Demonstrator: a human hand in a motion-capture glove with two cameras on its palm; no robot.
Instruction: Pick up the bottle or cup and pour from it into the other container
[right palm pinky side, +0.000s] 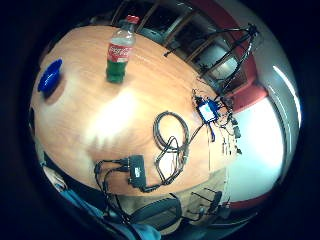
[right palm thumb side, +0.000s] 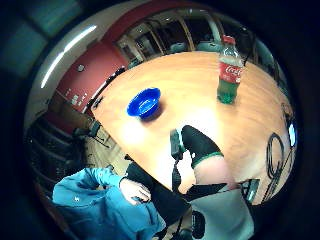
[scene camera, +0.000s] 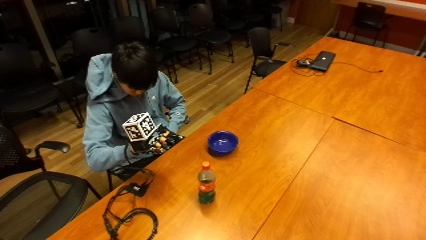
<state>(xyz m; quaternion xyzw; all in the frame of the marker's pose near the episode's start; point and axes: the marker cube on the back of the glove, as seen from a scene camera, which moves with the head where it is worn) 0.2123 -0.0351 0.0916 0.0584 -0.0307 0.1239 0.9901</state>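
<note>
Pre-grasp step: right hand (scene camera: 156, 141) was raised at the table edge, finger state indeterminable; the bottle (scene camera: 206, 183) stood ungrasped, so a reach was judged next.

A light-blue hoodie (scene camera: 100, 117); black-gloved right grip (scene camera: 154, 141).

This looks like an office meeting room. Long wooden conference tables (scene camera: 319, 150) are pushed together, rows of black office chairs (scene camera: 200, 25) stand on a wood floor, and a laptop (scene camera: 323, 60) sits on the far table.
</note>
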